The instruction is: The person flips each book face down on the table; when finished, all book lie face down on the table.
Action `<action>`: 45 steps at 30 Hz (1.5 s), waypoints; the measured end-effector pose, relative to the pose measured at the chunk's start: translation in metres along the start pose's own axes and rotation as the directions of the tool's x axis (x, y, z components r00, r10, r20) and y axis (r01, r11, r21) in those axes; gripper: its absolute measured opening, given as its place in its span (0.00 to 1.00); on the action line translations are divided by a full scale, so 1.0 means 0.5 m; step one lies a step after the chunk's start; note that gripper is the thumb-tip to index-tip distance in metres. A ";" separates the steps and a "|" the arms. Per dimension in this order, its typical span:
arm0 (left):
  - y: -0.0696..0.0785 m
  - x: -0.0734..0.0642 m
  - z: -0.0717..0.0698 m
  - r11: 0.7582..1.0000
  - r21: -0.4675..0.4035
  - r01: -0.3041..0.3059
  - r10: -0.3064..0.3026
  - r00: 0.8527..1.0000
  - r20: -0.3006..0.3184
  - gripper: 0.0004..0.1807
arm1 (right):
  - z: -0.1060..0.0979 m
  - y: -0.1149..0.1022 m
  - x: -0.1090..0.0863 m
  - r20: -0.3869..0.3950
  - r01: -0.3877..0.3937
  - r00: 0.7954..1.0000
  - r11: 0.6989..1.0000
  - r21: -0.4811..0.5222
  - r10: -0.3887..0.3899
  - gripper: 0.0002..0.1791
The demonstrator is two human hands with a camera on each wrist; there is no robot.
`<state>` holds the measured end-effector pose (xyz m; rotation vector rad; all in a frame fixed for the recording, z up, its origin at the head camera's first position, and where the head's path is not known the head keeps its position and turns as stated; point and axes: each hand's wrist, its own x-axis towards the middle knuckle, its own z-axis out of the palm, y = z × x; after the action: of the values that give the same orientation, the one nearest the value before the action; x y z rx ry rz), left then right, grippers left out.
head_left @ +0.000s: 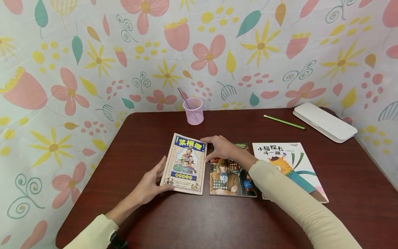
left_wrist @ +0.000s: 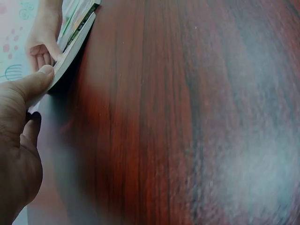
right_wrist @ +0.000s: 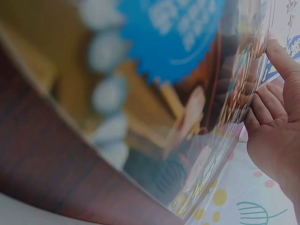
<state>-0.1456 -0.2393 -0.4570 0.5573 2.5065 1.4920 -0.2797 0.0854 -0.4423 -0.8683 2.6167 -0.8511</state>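
Note:
Both hands are on a cream comic-style book (head_left: 186,166) with a blue title band, held slightly tilted over the table. My left hand (head_left: 152,183) grips its lower left edge, thumb on the cover; in the left wrist view the left hand (left_wrist: 18,140) has its thumb over the edge and fingers below. My right hand (head_left: 220,148) holds the upper right edge between thumb and fingers; the right wrist view shows the right hand (right_wrist: 276,117) partly. Just right lies a book with a detective cover (head_left: 227,180), partly beneath the right forearm.
A white picture book with an orange cat (head_left: 298,169) lies at the right under the sleeve. Behind stand a pink mesh pen cup (head_left: 194,112) holding a pencil, a green pencil (head_left: 284,122) and a white case (head_left: 324,121). A flowered cloth (head_left: 236,62) hangs behind the table.

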 end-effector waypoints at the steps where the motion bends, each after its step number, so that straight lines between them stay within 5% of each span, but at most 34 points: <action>1: 0.000 -0.001 -0.001 1.000 0.009 0.000 0.000 1.000 -0.001 0.60 | 0.000 -0.001 -0.001 0.002 -0.004 1.000 1.000 0.005 0.004 0.51; 10: 0.003 -0.008 -0.016 0.996 0.085 -0.016 0.016 1.000 -0.002 0.54 | 0.001 -0.003 0.002 -0.017 -0.022 1.000 0.999 0.024 0.023 0.50; 16: 0.006 -0.008 -0.028 0.989 0.134 -0.056 0.055 0.998 0.009 0.46 | -0.005 -0.010 0.018 -0.116 0.002 0.993 1.000 -0.021 -0.005 0.39; 25: 0.008 -0.002 -0.045 0.985 0.053 -0.162 0.158 0.986 0.060 0.38 | -0.023 -0.033 0.035 -0.305 -0.003 0.952 0.999 -0.033 -0.008 0.14; 32: 0.021 0.007 -0.058 0.967 0.064 -0.246 0.248 0.968 -0.033 0.34 | -0.045 -0.044 0.030 -0.393 0.023 0.920 0.997 0.074 0.008 0.09; 37: 0.034 0.002 -0.070 0.933 0.184 -0.309 0.338 0.929 -0.153 0.29 | -0.058 -0.058 0.028 -0.430 0.041 0.900 0.968 0.249 0.073 0.07; 45: 0.044 0.002 -0.081 0.847 0.402 -0.349 0.492 0.801 -0.340 0.23 | -0.082 -0.088 0.025 -0.484 0.095 0.855 0.864 0.494 0.183 0.08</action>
<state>-0.1549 -0.2620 -0.4180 1.0057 3.1749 1.4774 -0.2857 0.0675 -0.3840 -0.4630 2.5747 -1.8731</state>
